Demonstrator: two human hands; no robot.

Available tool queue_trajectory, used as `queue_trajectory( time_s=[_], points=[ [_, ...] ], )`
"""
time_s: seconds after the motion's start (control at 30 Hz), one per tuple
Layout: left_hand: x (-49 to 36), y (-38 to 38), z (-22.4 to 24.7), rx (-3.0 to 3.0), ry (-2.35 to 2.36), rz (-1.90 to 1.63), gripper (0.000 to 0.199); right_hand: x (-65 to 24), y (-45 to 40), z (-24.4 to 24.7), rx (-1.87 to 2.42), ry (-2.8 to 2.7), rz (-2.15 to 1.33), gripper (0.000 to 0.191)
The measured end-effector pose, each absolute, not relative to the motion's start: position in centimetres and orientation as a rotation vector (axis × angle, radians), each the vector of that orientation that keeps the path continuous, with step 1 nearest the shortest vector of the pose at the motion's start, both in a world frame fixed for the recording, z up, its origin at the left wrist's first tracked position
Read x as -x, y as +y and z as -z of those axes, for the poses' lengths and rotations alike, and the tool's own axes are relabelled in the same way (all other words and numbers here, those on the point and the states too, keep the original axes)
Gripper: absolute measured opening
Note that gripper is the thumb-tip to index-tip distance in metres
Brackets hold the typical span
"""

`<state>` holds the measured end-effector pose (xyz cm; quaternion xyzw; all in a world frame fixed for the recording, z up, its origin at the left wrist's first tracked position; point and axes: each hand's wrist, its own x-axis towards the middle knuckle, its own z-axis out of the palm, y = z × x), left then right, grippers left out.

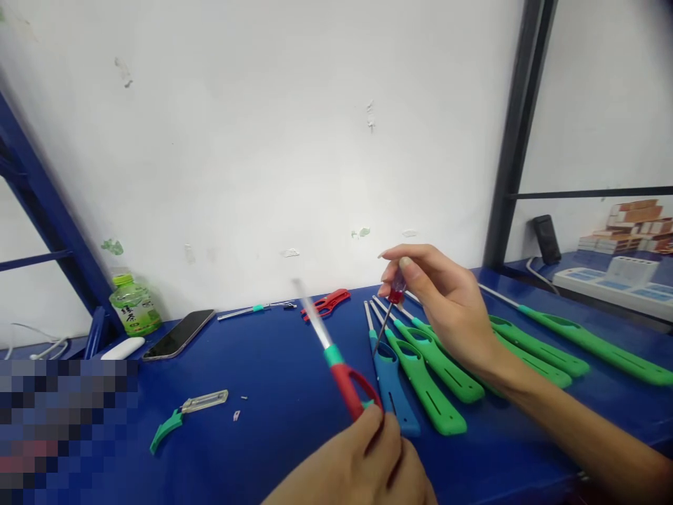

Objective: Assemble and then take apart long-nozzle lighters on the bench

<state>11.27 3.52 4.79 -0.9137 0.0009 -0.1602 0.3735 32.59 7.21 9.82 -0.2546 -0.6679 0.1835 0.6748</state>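
Observation:
My left hand (362,459) is wrapped round the handle of a red lighter (347,386), whose metal tube points up and away, blurred at its tip. To its right, my right hand (439,294) grips a small screwdriver (396,291) by its clear and red handle, with the shaft slanting down to the left. Below the screwdriver lies a blue lighter (397,393), beside several green lighters (425,389). A red shell piece (326,303) and a loose metal tube with wire (257,308) lie near the wall.
At the left are a green-capped bottle (135,305), a phone (179,334) and a white object (123,348). A clear part with a green trigger (169,429) lies near small pieces (236,415). A power strip (613,289) stands at the right.

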Motion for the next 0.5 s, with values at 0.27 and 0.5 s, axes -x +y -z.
queue_trajectory(
  time_s=[0.27,0.5],
  points=[
    [-9.7,5.0,-5.4,2.385,0.000,0.429,0.018,-32.2,7.0,-9.7,0.551,-1.514,-0.448,0.017],
    [-9.2,5.9,-3.8,2.619,-0.296,0.351,0.011,-32.2,7.1,-9.4,0.557,-1.545,-0.436,0.017]
  ],
)
